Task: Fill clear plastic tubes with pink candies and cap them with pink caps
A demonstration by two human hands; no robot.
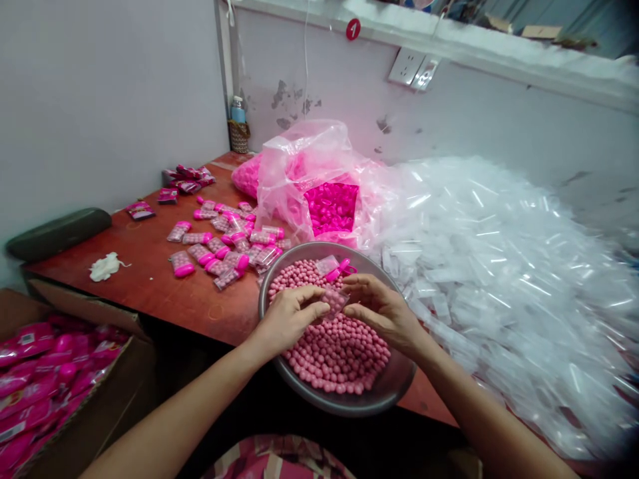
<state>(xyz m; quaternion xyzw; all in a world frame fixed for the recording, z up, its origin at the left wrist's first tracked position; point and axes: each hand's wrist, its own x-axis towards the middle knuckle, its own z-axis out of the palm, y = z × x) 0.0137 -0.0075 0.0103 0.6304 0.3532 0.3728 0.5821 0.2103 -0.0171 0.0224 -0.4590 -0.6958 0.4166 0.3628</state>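
Over the grey bowl (349, 404) of pink beads (344, 352), my left hand (292, 316) pinches a small clear container (334, 303) with pink beads inside. My right hand (382, 309) is just right of that container, its fingers and thumb apart, holding nothing that I can see. Behind my fingers, a clear empty container (327, 265) and bright pink caps (341, 269) lie on the beads in the bowl. Left of the bowl, several filled containers with pink caps (200, 254) lie loosely on the red table (164, 286).
A plastic bag of pink caps (332, 207) stands behind the bowl. A large heap of clear containers (499, 286) covers the right side. A cardboard box (117, 406) of pink packages is at lower left. A green case (60, 233) and white tissue (106, 267) lie farther left.
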